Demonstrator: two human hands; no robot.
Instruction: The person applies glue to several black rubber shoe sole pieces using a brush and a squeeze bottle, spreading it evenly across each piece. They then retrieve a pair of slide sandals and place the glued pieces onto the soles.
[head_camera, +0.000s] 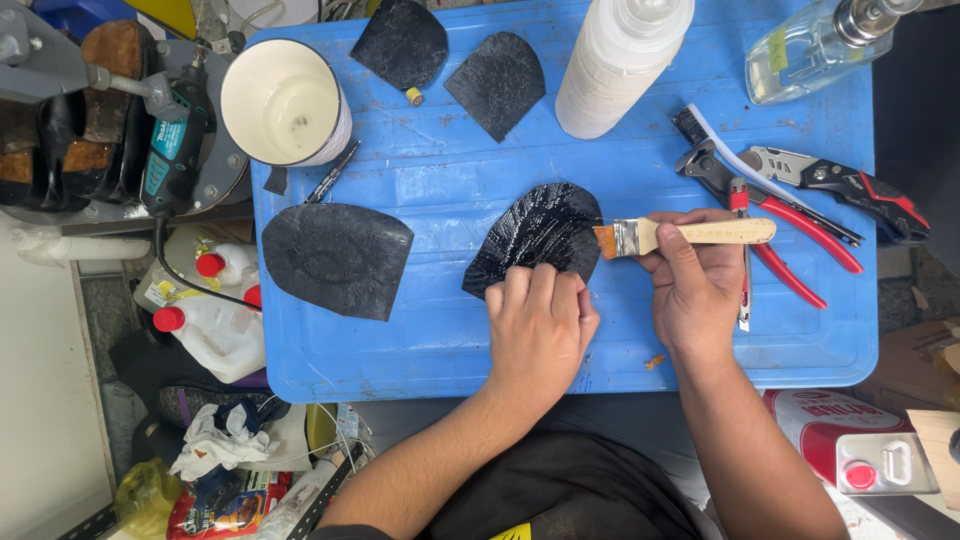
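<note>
My left hand (538, 325) presses down on the near edge of a black rubber sole piece (538, 232) that lies on the blue plastic lid (430, 340); the piece looks wet and glossy. My right hand (695, 290) grips a small wooden-handled brush (690, 234), with its orange bristles touching the right edge of that piece. A second, larger black sole piece (337, 259) lies to the left, and two smaller dark heel pieces (400, 40) (497, 82) rest at the far side.
A white open can (283, 102) stands at the far left, a white plastic bottle (620, 60) and a clear bottle (815, 45) at the back. Red-handled pliers (790, 235) and a utility knife (840, 185) lie right. A rotary tool (175, 140) sits left of the lid.
</note>
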